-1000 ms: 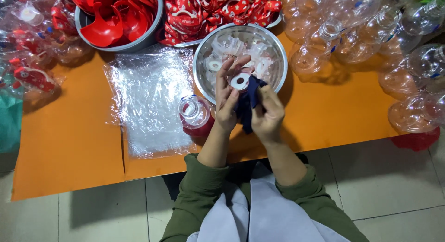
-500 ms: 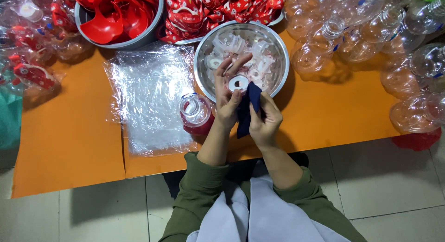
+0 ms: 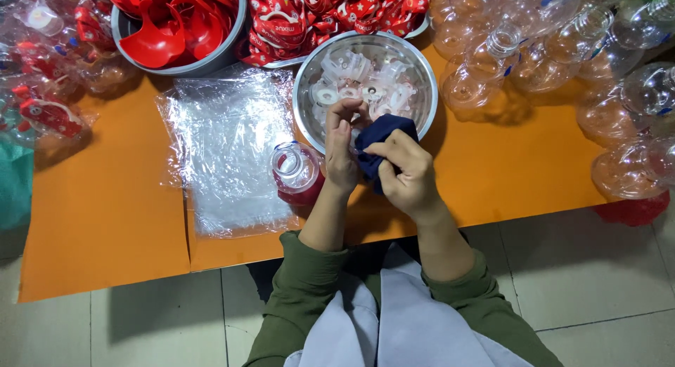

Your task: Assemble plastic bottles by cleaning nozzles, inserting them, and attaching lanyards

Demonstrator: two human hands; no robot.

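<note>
While the orange table [image 3: 105,219] carries the steel bowl [image 3: 309,72], your hands meet at its near rim: right hand [image 3: 404,171] bunches the soft, light blue cloth [image 3: 383,131]; left hand [image 3: 341,156] pinches something hidden inside. Grip folds, not edges.

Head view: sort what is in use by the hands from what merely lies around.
In use:
- dark blue cloth, gripped by right hand
- left hand, fingers raised against the cloth
- steel bowl of clear plastic parts, just behind the hands

Lying about:
- clear bottle with red base
- plastic bags
- red straps
- clear bottles
</note>
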